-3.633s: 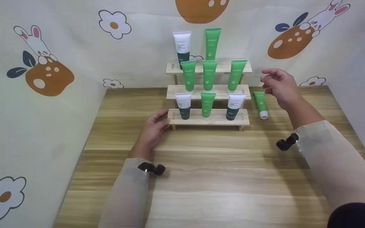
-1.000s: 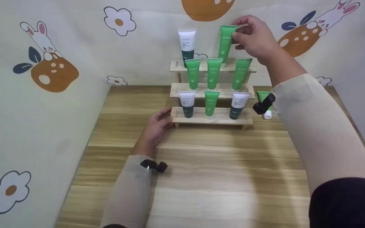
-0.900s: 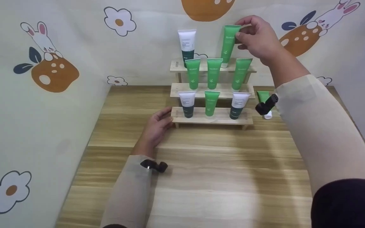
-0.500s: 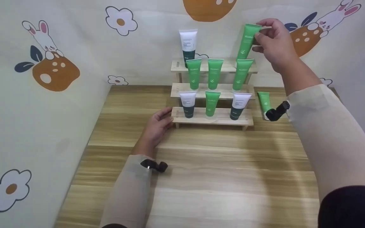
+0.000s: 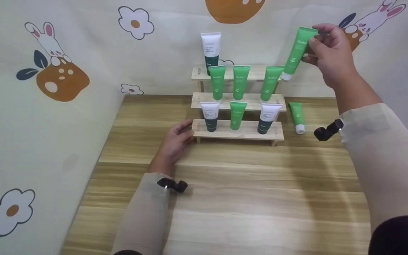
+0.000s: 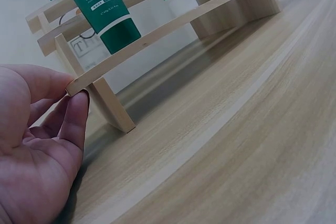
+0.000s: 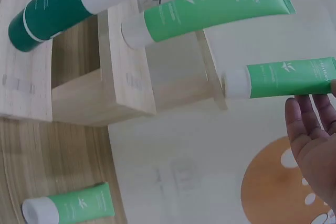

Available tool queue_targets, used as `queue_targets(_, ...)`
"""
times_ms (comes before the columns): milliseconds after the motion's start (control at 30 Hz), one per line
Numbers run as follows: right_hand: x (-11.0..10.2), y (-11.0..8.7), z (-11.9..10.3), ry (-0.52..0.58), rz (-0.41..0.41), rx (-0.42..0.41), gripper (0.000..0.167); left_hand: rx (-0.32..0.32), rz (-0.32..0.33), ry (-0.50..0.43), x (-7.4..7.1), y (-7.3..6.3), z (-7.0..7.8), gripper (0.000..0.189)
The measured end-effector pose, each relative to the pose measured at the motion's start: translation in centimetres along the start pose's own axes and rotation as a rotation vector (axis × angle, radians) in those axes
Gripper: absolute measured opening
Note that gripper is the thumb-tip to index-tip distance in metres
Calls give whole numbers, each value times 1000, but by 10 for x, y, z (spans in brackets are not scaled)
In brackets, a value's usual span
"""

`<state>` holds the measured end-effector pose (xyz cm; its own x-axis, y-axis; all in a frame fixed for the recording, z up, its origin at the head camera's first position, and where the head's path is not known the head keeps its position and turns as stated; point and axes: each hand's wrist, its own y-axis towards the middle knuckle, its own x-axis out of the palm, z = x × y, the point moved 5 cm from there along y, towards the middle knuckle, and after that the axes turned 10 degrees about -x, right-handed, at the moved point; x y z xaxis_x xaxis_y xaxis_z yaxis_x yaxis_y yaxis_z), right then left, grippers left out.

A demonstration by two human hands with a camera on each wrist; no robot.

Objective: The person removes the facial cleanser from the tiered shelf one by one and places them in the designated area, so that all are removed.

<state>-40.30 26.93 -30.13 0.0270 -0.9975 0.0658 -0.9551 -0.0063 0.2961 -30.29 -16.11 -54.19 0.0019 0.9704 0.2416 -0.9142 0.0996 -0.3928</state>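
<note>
My right hand (image 5: 331, 58) pinches a green squeeze tube (image 5: 298, 49) by its upper edge, thumb in front. The tube tilts, white cap down, in the air off the right end of the top shelf. In the right wrist view the same tube (image 7: 291, 78) hangs apart from the rack. My left hand (image 5: 175, 141) pinches the left end of the bottom shelf of a three-tier wooden rack (image 5: 246, 134); thumb and finger grip that shelf corner (image 6: 79, 83) in the left wrist view. On the top shelf stands a white and dark green tube (image 5: 211, 51).
Three green tubes, among them a right one (image 5: 271, 83), stand on the middle shelf. The bottom shelf bears a green tube (image 5: 237, 115) between two white and dark green ones. Another green tube (image 5: 297, 117) lies on the wooden table (image 5: 225, 198) right of the rack.
My right hand reached the green tube on the top shelf, took hold of it, and carried it right, off the shelf's end. The left hand stays at the rack.
</note>
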Motion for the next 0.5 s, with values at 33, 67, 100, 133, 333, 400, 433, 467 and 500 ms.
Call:
queue_targets(33,-3,-1,0,4,5,-3,41,1,-1,-2,0,0,0,53)
queue_targets(67,-7,-2,1,11,11,-5,40,2,0,-3,0,0,0,53)
queue_targets(100,-10,-3,2,17,17,-7,41,2,0,-7,0,0,0,54)
queue_targets(133,-13,-4,3,28,22,-4,41,4,1,-9,0,-1,0,54)
queue_targets(333,-34,-10,16,60,62,41,42,37,-11,-29,2,0,0,55)
queue_targets(400,-41,-13,23,54,69,64,42,44,-13,-27,2,0,0,55)
queue_targets(433,-45,-15,27,51,72,77,42,45,-13,-25,2,0,0,55)
queue_targets(467,-48,-16,31,49,73,88,43,45,-12,-25,2,0,0,55)
queue_targets(500,-52,-19,35,45,76,99,44,44,-12,-23,2,0,-1,54)
